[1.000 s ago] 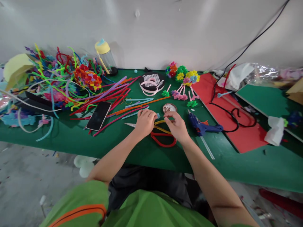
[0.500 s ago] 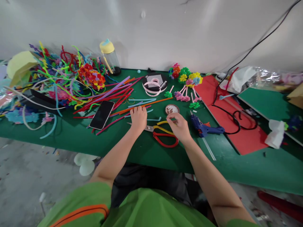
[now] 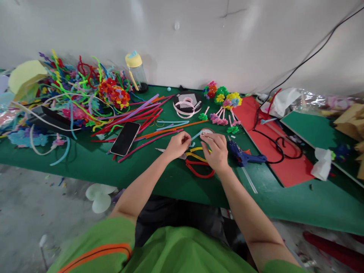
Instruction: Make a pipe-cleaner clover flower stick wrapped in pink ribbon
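Note:
My left hand (image 3: 179, 145) is closed in a pinch on a light blue pipe cleaner (image 3: 196, 135), which sticks out to the right. Over the near edge of a small round dish of white beads (image 3: 206, 131) is my right hand (image 3: 216, 149), its fingers bent and apart close to the pipe cleaner's free end. I cannot see anything held in them. Beneath both hands lie scissors with a red and yellow handle (image 3: 200, 174), their blades partly hidden by my left hand. A short curled blue piece (image 3: 192, 145) rests beside the left fingertips.
Left are a phone (image 3: 125, 138), loose pipe cleaners (image 3: 148, 131) and a colourful heap (image 3: 82, 94). A ribbon spool (image 3: 187, 104), bottle (image 3: 138, 74) and pipe-cleaner flowers (image 3: 223, 96) stand behind. A blue glue gun (image 3: 247, 156), its cable and a red board (image 3: 277, 151) lie right.
My left hand has moved right from the loose pipe cleaners and now holds a light blue one. My right hand has shifted slightly, and its fingers have spread over the bead dish.

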`<state>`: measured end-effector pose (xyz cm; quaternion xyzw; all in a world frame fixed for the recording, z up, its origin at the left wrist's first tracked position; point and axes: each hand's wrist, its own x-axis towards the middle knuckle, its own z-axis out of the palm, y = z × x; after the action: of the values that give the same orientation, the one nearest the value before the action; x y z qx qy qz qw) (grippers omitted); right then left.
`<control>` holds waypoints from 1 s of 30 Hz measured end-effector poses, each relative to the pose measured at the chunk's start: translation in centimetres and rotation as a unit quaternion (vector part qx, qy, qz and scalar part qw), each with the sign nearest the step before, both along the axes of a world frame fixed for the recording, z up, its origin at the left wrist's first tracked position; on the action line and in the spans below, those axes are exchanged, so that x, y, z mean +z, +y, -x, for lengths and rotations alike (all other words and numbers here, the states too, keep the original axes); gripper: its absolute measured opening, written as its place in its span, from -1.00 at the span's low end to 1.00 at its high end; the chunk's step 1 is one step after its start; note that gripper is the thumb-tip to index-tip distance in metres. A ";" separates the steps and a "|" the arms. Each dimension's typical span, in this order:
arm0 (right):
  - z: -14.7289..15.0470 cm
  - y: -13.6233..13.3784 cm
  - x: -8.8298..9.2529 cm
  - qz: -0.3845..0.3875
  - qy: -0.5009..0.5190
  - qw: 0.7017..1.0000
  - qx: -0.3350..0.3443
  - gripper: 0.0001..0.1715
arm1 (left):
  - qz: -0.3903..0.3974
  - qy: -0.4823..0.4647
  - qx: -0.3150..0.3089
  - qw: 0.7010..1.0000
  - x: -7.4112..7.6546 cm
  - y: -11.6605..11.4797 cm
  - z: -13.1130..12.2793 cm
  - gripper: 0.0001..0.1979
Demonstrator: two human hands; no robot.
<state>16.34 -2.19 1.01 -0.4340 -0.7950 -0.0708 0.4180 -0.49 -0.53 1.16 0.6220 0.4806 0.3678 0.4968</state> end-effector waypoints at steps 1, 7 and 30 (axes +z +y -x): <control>0.1 0.2 0.2 -0.015 -0.005 1.000 -0.005 -0.73 | 0.036 -0.050 -0.012 0.998 0.1 -0.1 0.0 -0.94; 1.0 1.1 1.1 -0.052 -0.064 0.997 -0.004 -0.84 | 0.206 -0.283 -0.049 0.935 0.5 -0.1 -0.1 -0.86; -0.3 1.3 -1.0 0.029 -0.084 0.995 -0.033 -0.70 | 0.283 -0.188 -0.079 0.937 0.6 0.1 0.1 -0.88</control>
<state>16.67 -0.90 0.06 -0.4646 -0.8142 -0.0975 0.3343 -0.56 -0.42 1.75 0.4115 0.4121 0.2866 0.7607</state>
